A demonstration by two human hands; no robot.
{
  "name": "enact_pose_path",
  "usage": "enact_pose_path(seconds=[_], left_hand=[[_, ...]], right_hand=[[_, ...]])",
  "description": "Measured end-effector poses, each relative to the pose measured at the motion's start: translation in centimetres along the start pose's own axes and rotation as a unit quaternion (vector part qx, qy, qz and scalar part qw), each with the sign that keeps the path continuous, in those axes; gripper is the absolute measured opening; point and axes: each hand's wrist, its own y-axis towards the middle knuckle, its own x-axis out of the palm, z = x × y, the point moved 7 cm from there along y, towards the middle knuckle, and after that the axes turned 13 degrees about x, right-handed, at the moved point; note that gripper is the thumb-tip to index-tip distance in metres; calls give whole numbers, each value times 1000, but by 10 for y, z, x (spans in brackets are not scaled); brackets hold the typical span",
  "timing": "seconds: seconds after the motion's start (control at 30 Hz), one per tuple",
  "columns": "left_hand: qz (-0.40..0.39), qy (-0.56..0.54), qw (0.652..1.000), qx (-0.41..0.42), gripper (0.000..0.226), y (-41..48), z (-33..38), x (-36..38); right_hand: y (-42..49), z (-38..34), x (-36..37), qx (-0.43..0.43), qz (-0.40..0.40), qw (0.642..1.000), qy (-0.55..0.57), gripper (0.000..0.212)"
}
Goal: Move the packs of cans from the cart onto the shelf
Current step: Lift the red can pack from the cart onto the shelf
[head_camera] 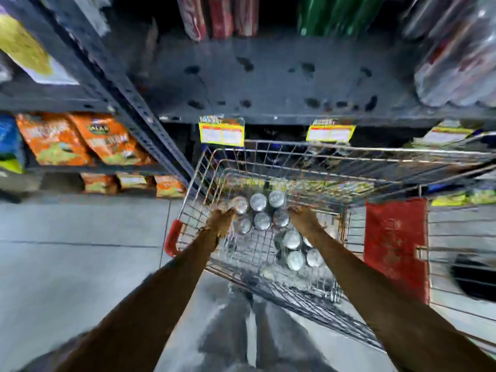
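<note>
A six-pack of cans (259,212) sits upright at the far end of the wire cart (308,157), with a second pack (298,251) nearer and to its right. Both arms reach straight down into the basket: the left hand (221,220) presses the far pack's left side, the right hand (304,217) its right side, gripping it between them. The dark shelf (268,84) lies beyond the cart, above yellow price tags (222,132).

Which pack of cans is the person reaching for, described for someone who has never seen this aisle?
Find the wire shopping cart parked against the dark shelf. Two packs of silver-topped cans sit in its basket. The pack being reached for is the farther one, nearer the shelf, flanked by the left hand and right hand; the other pack lies nearer, untouched.
</note>
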Motion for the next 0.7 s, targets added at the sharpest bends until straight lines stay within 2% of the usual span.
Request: enact_pose_path(seconds=[0.03, 0.1, 0.13, 0.27, 0.37, 0.47, 0.53, 0.63, 0.7], left_hand=[[-18, -53, 998, -15, 59, -4, 4, 7], [-42, -44, 997, -43, 35, 4, -1, 19], [-48, -22, 997, -58, 27, 9, -5, 23], [-40, 21, 998, -34, 43, 29, -10, 32], [-18, 8, 999, -32, 47, 30, -15, 34], [20, -8, 998, -55, 57, 38, -35, 37], [17, -31, 998, -59, 55, 37, -37, 38], [41, -109, 992, -39, 30, 28, -24, 27], [49, -130, 990, -21, 33, 16, -11, 15]], right_hand=[[9, -3, 3, -2, 13, 1000, 0, 23], [27, -6, 6, 17, 38, 999, 13, 22], [32, -9, 10, 24, 36, 999, 14, 30], [51, -9, 23, 46, 15, 998, -41, 31], [67, -2, 31, 45, -8, 998, -51, 25], [58, -3, 30, 25, -22, 999, -22, 41], [36, -5, 25, 38, -29, 998, 40, 45], [6, -11, 19, 26, -36, 995, 90, 52], [-20, -13, 13, 30, -31, 992, 117, 66]])
